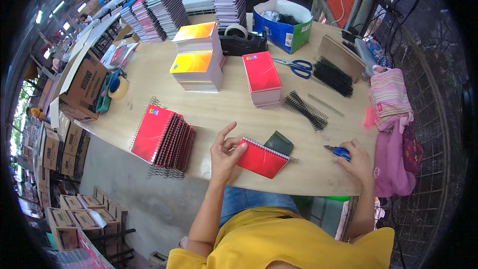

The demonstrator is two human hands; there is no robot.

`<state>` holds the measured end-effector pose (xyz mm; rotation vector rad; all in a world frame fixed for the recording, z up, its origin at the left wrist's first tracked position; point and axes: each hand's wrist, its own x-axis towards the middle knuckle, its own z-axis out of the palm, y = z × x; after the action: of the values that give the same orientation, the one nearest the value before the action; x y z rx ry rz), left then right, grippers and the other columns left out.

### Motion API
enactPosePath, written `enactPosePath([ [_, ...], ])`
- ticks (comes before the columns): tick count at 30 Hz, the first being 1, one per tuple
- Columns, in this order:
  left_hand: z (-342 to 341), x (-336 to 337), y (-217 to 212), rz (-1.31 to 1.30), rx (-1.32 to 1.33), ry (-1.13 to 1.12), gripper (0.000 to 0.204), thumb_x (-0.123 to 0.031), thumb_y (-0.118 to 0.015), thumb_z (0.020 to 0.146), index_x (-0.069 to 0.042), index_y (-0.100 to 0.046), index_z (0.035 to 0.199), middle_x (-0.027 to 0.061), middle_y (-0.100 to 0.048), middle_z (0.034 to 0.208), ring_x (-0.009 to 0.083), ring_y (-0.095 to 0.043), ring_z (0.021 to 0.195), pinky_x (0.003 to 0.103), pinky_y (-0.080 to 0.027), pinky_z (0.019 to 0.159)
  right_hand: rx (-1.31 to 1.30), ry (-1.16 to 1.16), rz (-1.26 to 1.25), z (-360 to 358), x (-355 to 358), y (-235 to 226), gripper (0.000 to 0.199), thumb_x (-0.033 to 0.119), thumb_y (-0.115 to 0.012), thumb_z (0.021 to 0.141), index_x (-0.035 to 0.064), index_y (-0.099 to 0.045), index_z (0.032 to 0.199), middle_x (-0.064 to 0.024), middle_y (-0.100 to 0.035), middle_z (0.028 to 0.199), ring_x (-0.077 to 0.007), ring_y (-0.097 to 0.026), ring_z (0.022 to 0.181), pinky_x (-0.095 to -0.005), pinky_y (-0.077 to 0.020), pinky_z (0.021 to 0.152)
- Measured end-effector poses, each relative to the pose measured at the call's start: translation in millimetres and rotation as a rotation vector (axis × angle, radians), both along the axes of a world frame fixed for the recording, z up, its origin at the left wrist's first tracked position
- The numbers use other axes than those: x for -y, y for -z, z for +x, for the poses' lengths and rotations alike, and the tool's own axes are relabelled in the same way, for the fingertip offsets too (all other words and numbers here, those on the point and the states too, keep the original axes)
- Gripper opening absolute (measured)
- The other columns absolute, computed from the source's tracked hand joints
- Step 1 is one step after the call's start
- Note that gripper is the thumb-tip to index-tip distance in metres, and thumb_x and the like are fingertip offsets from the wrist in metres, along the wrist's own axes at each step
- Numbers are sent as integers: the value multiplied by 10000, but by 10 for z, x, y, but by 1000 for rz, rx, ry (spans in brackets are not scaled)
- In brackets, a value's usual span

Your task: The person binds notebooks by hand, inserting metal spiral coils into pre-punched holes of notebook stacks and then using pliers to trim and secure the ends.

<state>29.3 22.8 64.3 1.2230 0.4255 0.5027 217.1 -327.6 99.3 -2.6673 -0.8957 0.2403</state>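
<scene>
My left hand (pixel 225 157) pinches a small red notebook (pixel 262 163) by its left end, thumb on the cover, at the table's near edge. A wire coil runs along the notebook's upper edge and sticks out past its right end. Behind it lies a dark green flat piece (pixel 280 144). To the right, my right hand (pixel 357 162) is closed round the handles of blue-handled pliers (pixel 341 152), their tip pointing left, apart from the notebook. Left of my left hand stands a stack of red coil-bound notebooks (pixel 155 137) with loose coil ends sticking out.
Farther back are a stack of red-covered pads (pixel 263 74), yellow-covered pads (pixel 196 67), black coils (pixel 304 110), more coils (pixel 332 76), scissors (pixel 300 68), a tape dispenser (pixel 241 45) and a blue-green box (pixel 279 32). Cloth bags (pixel 393 94) hang at the right edge; a carton (pixel 84 87) stands left.
</scene>
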Motion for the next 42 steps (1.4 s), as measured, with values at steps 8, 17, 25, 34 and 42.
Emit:
enactPosePath([
  [8,17,84,-74,57,-30,11,701,44,-727,848,19,-412,1474,100,-732,944,94,-667,797,216,-530,714,636,-673,343,-208,-1404,-789,515,303,-828,692,123,-691,1154,-41,-634,1089,-223,-598,1109,-610,-290,1142],
  [17,-28,105,-171,76,-68,24,677,46,-723,861,1,-422,1466,105,-729,939,98,-664,818,235,-545,745,987,-1025,344,-166,-1877,-769,238,186,-630,818,105,-714,1025,-16,-628,1034,-165,-609,1059,-569,-324,1143],
  [25,-38,229,-151,405,-116,-143,511,-37,-692,915,-39,-528,1399,92,-714,1047,85,-643,873,235,-524,777,-111,-685,164,-175,-1716,-804,394,382,-709,852,58,-713,1077,-125,-670,974,-323,-660,917,-419,-543,808],
  [34,-1024,-700,-1285,540,51,-918,371,-79,-592,996,25,-583,1352,79,-672,1066,86,-635,840,204,-522,710,152,-140,658,96,-937,-755,321,78,-734,829,-22,-695,1132,-159,-696,1027,-266,-692,935,-332,-523,862],
  [42,-1375,-1283,-866,875,-571,-958,351,-106,-702,887,-161,-726,1232,50,-617,950,173,-562,857,327,-483,859,235,122,459,297,-179,95,328,80,-748,799,-29,-690,1102,-166,-662,993,-326,-644,983,-368,-476,964],
])
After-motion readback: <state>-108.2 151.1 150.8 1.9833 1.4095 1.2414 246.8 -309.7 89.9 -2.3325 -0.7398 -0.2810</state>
